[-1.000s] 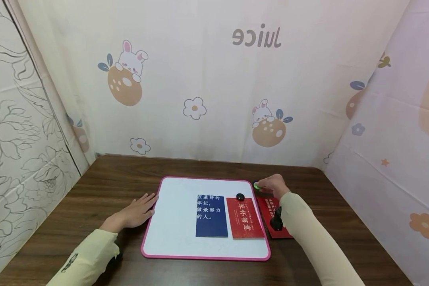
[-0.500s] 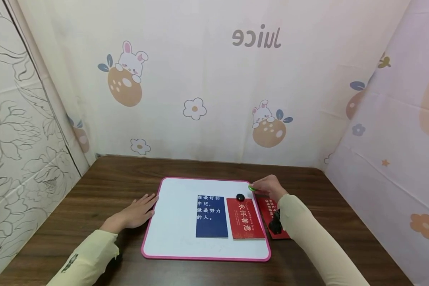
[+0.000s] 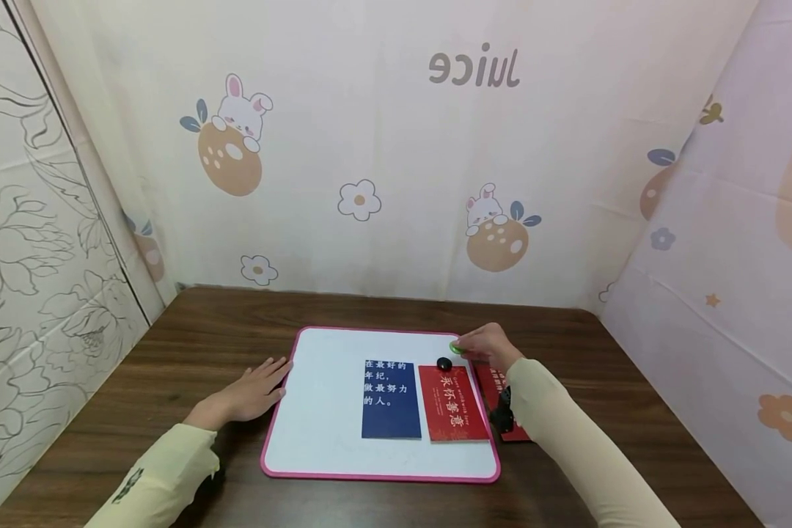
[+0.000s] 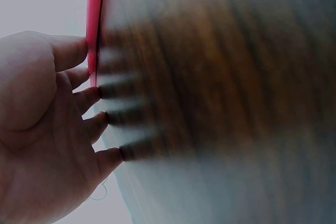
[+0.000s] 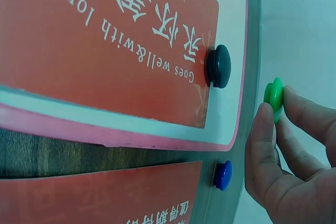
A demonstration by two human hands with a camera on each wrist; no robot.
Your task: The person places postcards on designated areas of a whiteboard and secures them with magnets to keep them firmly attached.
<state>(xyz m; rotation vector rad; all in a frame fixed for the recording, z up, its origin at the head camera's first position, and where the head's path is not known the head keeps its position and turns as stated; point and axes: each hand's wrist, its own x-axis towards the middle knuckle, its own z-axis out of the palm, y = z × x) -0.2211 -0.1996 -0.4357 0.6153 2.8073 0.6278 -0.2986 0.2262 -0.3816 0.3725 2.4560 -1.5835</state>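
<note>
A whiteboard with a pink rim lies flat on the table. My left hand rests at its left edge, fingers spread; in the left wrist view the thumb touches the pink rim. A round green magnet is pinched between thumb and fingers of my right hand, above the board's top right corner. Close below it, a black magnet sits on the top edge of a red card. Left of that card lies a dark blue card with white writing.
Another red card lies on the table right of the board, partly hidden under my right wrist. A blue magnet lies on the table near that card's top edge. Patterned curtains stand behind and beside the brown wooden table.
My right hand has moved left with the green magnet, from the table beside the board to over its top right corner. The left hand and the cards on the board have stayed put.
</note>
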